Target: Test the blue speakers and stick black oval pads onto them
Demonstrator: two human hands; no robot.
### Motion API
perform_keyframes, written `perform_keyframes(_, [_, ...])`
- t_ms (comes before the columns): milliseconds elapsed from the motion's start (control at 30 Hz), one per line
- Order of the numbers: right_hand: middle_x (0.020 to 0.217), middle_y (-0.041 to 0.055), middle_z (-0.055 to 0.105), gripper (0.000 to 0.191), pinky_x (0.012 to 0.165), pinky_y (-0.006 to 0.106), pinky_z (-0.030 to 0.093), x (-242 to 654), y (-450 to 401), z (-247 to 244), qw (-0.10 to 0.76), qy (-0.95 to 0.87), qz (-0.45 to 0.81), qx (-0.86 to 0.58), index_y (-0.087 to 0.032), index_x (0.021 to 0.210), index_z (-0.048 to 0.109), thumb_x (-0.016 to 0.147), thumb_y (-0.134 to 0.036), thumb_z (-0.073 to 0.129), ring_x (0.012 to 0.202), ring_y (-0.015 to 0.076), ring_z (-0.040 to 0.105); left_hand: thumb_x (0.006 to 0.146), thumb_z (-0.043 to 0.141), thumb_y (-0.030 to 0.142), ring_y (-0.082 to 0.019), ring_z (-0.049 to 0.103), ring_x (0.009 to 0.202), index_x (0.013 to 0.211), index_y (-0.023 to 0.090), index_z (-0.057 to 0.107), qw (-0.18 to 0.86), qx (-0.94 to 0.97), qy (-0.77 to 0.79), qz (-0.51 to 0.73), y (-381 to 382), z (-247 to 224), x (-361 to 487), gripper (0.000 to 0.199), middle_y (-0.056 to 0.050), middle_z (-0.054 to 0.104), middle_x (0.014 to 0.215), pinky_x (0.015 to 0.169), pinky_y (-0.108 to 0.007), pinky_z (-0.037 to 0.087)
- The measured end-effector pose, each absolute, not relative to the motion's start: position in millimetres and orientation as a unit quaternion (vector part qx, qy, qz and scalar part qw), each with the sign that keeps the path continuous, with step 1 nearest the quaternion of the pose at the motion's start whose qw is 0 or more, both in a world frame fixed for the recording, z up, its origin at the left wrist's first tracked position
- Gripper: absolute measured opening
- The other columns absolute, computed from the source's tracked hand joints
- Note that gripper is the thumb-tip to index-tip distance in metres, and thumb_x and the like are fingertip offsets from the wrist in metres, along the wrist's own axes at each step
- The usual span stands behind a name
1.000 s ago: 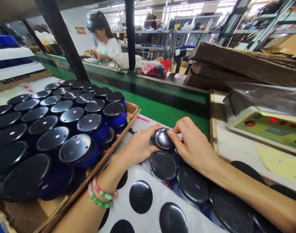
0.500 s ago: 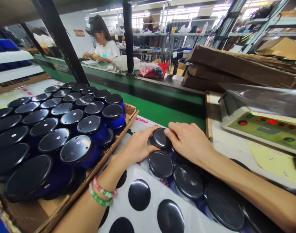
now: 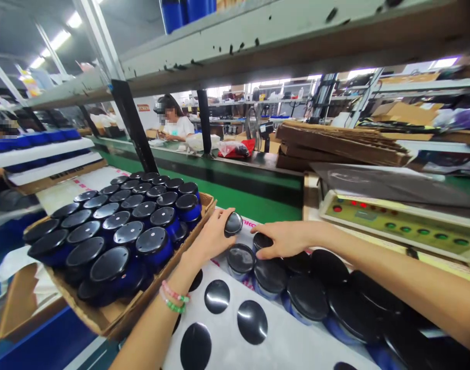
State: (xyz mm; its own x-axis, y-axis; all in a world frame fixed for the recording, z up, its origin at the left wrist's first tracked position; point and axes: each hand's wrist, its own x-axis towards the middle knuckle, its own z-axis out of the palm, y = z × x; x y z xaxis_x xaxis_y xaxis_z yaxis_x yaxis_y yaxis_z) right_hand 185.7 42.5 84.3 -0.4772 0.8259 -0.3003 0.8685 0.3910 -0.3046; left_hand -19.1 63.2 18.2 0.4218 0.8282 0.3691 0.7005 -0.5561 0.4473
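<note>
L hand (image 3: 211,232) grips blk-topped pc (image 3: 234,224); R hand (image 3: 287,239) straddles 2nd pc (image 3: 261,240), grip unclear via feed. I judge carton (image 3: 209,203) approx. full; discs (image 3: 252,322) remain on sheet (image 3: 227,336).

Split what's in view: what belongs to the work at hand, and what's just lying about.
Appears part of the work:
- left hand, holding a black round piece
- right hand, around a black top
- row of black-topped containers
- white sheet showing black circles

Apparently just lying about:
- cardboard stack
- red bag
</note>
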Motion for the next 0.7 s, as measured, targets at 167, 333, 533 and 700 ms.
perform_keyframes(167, [0.083,0.0058,0.067,0.045,0.057,0.029,0.045,181,63,85,-0.007,0.821,-0.201,0.534,-0.020,0.107,0.059,0.069,-0.043,0.061,0.070,0.0217,0.063,0.075,0.059,0.016,-0.026,0.050,0.109,0.122,0.023,0.040,0.006,0.838,0.495,0.231,47,73,-21,0.051,-0.007,0.052,0.115,0.092,-0.041,0.042])
perform_keyframes(333, [0.073,0.0044,0.064,0.038,0.049,0.026,0.045,181,119,85,-0.077,0.763,-0.203,0.609,-0.013,0.109,0.053,0.085,-0.042,0.050,0.048,0.0117,0.056,0.066,0.073,0.017,-0.028,0.050,0.109,0.120,0.022,0.048,-0.048,0.844,0.528,0.084,106,130,-18,0.060,-0.010,0.048,0.123,0.089,-0.041,0.044])
perform_keyframes(533, [0.076,-0.0010,0.061,0.029,0.050,0.022,0.048,167,160,63,-0.144,0.709,-0.193,0.663,-0.014,0.095,0.059,0.091,-0.042,0.049,0.055,0.0082,0.056,0.088,0.054,0.032,-0.021,0.056,0.101,0.116,0.016,0.052,-0.066,0.790,0.609,-0.036,213,128,-10,0.033,-0.008,0.054,0.118,0.084,-0.043,0.049])
perform_keyframes(700, [0.073,-0.0005,0.063,0.034,0.048,0.021,0.048,134,177,50,-0.247,0.729,-0.146,0.622,-0.013,0.091,0.060,0.094,-0.042,0.043,0.052,0.0085,0.057,0.087,0.055,0.032,-0.020,0.058,0.099,0.115,0.017,0.052,-0.029,0.779,0.621,-0.074,248,102,-19,0.032,-0.008,0.055,0.115,0.082,-0.040,0.050])
